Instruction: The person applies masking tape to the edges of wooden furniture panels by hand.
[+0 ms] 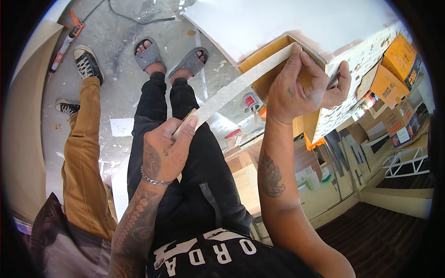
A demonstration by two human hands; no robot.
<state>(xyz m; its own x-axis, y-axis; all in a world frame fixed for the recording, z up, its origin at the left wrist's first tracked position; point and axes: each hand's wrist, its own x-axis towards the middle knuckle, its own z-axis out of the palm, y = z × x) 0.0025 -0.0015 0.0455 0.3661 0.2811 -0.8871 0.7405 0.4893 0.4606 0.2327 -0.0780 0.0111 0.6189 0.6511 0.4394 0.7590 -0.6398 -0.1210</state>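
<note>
Right fingertips: thumb and forefinger of the right hand (301, 90) pinch the strip's upper end; the other fingers are spread and bent toward the white side of the box, their tips partly hidden.
Left fingertips: the left hand (164, 141) presses its thumb flat on the strip's lower part; the fingers underneath are mostly hidden, so their curl cannot be told.
Strip: the long, narrow, off-white flat strip (241, 85) runs slantwise between both hands, its upper end under the right thumb tip, its lower part under the left thumb. Its lower end is hidden; a pale sliver shows below the left hand, and whether it belongs to the strip is unclear.
Box: the strip's upper part crosses the open end of a large white-faced, yellow-brown wooden box (296, 18), near that opening's upper edge; contact cannot be made out. The right hand covers much of the opening.
Left wrist: a silver chain bracelet (155, 180).
Beside the box's lower left edge: a small can with a red and white label (251, 100), partly covered.
Floor: on the paint-spotted grey floor (116, 92), toward its left edge, an orange caulking gun with a white tube (65, 48) lies near a co-worker's black-and-white sneaker (88, 65).
</note>
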